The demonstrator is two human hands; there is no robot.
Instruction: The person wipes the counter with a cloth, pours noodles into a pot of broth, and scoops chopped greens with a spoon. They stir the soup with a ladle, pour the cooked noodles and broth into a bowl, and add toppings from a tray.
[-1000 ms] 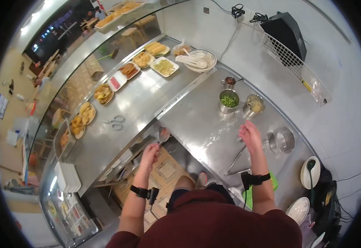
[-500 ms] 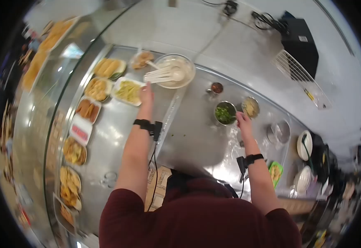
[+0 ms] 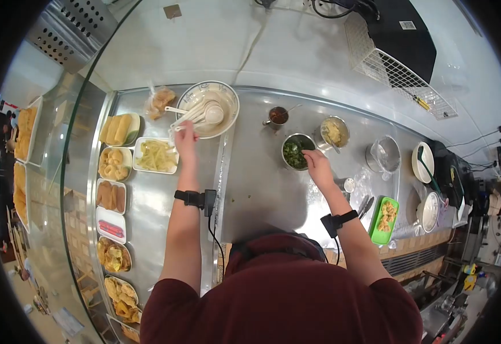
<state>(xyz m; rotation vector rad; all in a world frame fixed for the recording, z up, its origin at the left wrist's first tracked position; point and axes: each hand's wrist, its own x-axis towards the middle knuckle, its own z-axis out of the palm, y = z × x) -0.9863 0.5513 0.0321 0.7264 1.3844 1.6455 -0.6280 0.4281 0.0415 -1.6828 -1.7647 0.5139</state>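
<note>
My left hand point(image 3: 186, 137) is closed at the lower left rim of a large patterned bowl point(image 3: 232, 109), by the handles of the white spoons point(image 3: 211, 114) lying in it; what its fingers hold is too small to make out. My right hand point(image 3: 317, 164) is pinched at the right rim of a steel pot of chopped greens point(image 3: 296, 150), fingertips over the greens; its grip is unclear. Right of that pot stands a steel pot of pale minced food point(image 3: 334, 129) with a spoon. A small cup of red sauce point(image 3: 277, 116) sits behind.
Plates of food, including pale green strips point(image 3: 155, 156) and yellow rolls point(image 3: 117, 129), line the left counter beside a glass screen. At the right are a clear container point(image 3: 383, 155), a green tray point(image 3: 385, 221) and white bowls point(image 3: 422, 163). A wire rack point(image 3: 402, 77) hangs on the wall.
The view has turned toward the counter. My left hand has gone from low by the counter's edge to the spoon bowl. My right hand has moved from the bare counter to the greens.
</note>
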